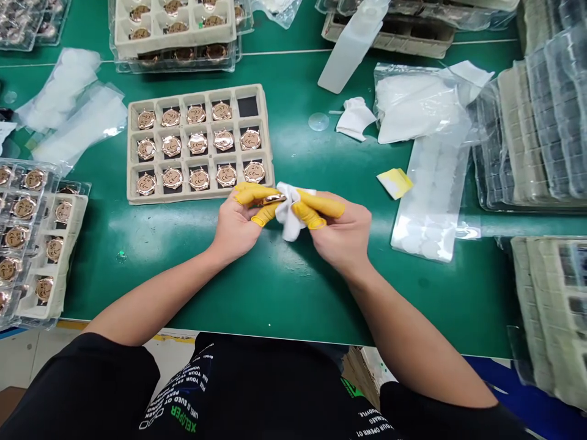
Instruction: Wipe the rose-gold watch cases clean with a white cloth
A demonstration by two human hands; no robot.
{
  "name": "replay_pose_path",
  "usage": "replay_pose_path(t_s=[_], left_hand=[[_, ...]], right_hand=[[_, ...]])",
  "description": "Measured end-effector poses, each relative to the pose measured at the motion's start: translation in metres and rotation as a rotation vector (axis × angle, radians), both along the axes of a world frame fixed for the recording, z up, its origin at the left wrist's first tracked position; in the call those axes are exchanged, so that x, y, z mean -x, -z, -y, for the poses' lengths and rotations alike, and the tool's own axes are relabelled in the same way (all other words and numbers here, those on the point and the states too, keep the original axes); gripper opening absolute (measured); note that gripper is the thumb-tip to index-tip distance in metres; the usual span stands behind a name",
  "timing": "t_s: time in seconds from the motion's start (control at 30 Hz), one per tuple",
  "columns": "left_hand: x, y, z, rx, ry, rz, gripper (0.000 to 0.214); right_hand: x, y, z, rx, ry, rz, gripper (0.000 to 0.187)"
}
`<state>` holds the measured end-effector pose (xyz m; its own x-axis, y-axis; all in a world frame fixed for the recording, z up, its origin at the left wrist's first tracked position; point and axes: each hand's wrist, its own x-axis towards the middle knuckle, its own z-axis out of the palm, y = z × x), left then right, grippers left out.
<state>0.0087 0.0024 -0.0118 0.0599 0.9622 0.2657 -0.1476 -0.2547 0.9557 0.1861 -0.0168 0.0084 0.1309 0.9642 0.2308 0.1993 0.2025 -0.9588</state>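
Observation:
My left hand [239,221], with yellow finger cots on its thumb and fingers, pinches a rose-gold watch case [271,199] by its edge. My right hand [338,227], also in yellow finger cots, holds a folded white cloth [290,221] against the right side of the case. Part of the case is hidden by the cloth and fingers. Just beyond my hands lies a beige compartment tray [197,197] of similar watch cases, face down with their marked backs showing. Its far right compartment [248,107] holds no case, only a black pad.
Stacked trays of watch cases [73,244] stand at left, with more [177,46] at the back. A white bottle [352,49], bagged white cloths [410,107], a yellow-and-white pad [395,183] and a clear plastic sleeve [428,201] lie to the right, beside stacked trays [518,134].

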Motion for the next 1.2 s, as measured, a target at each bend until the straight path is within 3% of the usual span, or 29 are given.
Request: replay_pose_path(t_s=[0.1, 0.2, 0.3, 0.4, 0.5, 0.63, 0.77, 0.87, 1.03, 1.2], left_hand=[[0.004, -0.002, 0.003, -0.073, 0.048, -0.147, 0.020], [0.009, -0.007, 0.007, -0.147, 0.021, -0.393, 0.015], [0.008, -0.011, 0.009, -0.123, -0.054, -0.492, 0.017], [0.005, -0.012, 0.008, 0.000, -0.060, -0.434, 0.019], [0.004, -0.009, 0.003, 0.119, -0.034, -0.262, 0.021], [0.006, -0.005, -0.002, 0.156, -0.019, -0.120, 0.022], [0.005, -0.003, 0.000, 0.132, -0.012, -0.176, 0.022], [0.002, -0.005, 0.004, 0.169, 0.046, -0.141, 0.025], [-0.001, -0.003, 0.009, 0.161, 0.147, -0.064, 0.028], [0.004, -0.004, 0.010, 0.093, 0.047, -0.294, 0.020]], right_hand=[[0.001, 0.003, 0.003, -0.252, -0.043, 0.306, 0.017], [0.001, 0.004, 0.004, -0.374, -0.037, 0.613, 0.027], [0.000, 0.003, 0.003, -0.382, 0.056, 0.900, 0.026], [-0.006, 0.000, -0.003, -0.242, 0.180, 1.063, 0.019], [-0.022, -0.008, -0.010, -0.127, 0.278, 1.021, 0.019], [-0.036, -0.021, -0.008, -0.054, 0.270, 0.847, 0.021], [-0.019, -0.027, 0.006, 0.013, 0.116, 0.397, 0.020], [-0.002, -0.022, 0.011, -0.029, -0.015, 0.156, 0.021], [0.002, -0.011, 0.008, -0.212, -0.042, 0.355, 0.019], [0.003, -0.007, 0.005, -0.334, -0.049, 0.619, 0.032]])
